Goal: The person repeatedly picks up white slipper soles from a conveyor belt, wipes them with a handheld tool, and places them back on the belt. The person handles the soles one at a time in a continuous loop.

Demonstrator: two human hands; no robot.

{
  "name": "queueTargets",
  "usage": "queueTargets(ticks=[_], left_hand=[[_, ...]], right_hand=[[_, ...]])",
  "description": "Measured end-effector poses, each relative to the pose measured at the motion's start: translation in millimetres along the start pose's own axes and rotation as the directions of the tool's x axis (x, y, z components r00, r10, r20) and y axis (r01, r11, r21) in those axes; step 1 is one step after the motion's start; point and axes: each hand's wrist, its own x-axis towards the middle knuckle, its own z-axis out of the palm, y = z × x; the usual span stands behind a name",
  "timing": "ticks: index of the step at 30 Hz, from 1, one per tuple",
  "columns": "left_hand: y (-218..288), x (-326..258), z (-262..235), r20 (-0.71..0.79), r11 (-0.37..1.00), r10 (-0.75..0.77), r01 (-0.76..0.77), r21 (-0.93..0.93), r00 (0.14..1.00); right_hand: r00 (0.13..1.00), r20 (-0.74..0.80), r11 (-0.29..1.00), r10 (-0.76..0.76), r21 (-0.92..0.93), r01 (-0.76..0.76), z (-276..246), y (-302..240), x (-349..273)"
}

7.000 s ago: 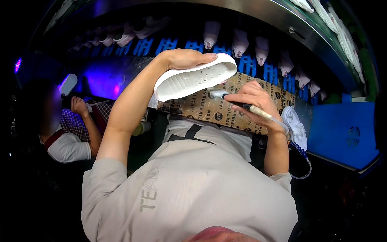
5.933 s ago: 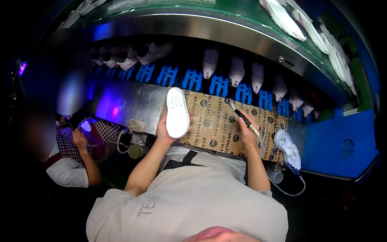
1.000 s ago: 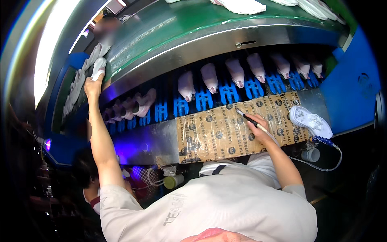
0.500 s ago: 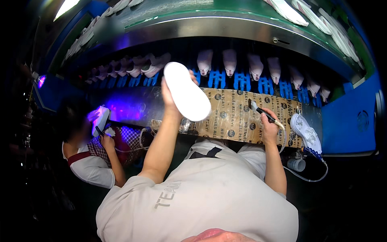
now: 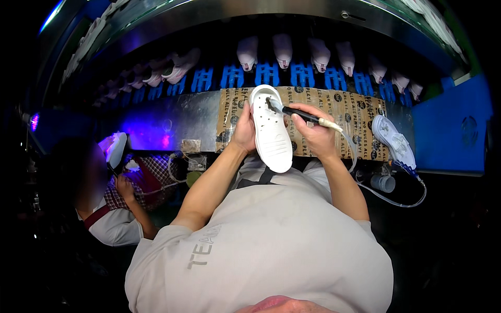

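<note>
**Brush tip at the far end of an upturned sole**

Behind the worktop (image 5: 360, 112), which is covered in printed brown cardboard, a dark conveyor carries blue holders (image 5: 266, 75), each with a pale shoe form (image 5: 282, 49) standing in it, in a row curving across the view. To the left a co-worker in a checked apron (image 5: 148, 180) holds another white piece under violet light.

On the worktop's right end lies a finished white shoe (image 5: 394, 141), well apart from the hands.

The white sole (image 5: 271, 130) is held above the worktop's near edge, inner face up, its long axis running from the person's chest away toward the conveyor. The left hand (image 5: 244, 133) is clamped on its left edge, fingers wrapped beneath. The right hand (image 5: 312, 133) lies just right of the sole, closed on a pen-like brush (image 5: 305, 117) whose bristled tip points left and touches the sole's far end. A thin hose (image 5: 396, 201) trails from the brush's rear toward a small container (image 5: 383, 182) at the worktop's edge; its contents cannot be made out.
</note>
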Motion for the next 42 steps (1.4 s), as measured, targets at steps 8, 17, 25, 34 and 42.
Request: queueTargets(ticks=[8,17,25,34,42], left_hand=[[6,14,1,0.071,0.969,0.095,-0.076,-0.237,0.993],[32,14,38,-0.002,0.972,0.119,-0.117,-0.206,0.993],[67,27,40,0.212,0.978,0.162,-0.128,-0.167,0.964],[117,36,72,0.329,0.985,0.039,-0.091,0.145,0.944],[126,58,109,0.02,0.533,-0.127,0.052,0.845,0.992]], right_hand=[[0.901,0.394,0.983,-0.182,0.046,0.179,5,-14,3],[0.843,0.439,0.922,-0.312,-0.076,0.381,6,-30,-1],[0.752,0.526,0.886,-0.397,0.005,0.464,-3,-47,-3],[0.804,0.518,0.948,-0.292,0.048,0.313,-11,-56,-3],[0.779,0.587,0.929,-0.219,-0.118,0.35,-18,-65,4]])
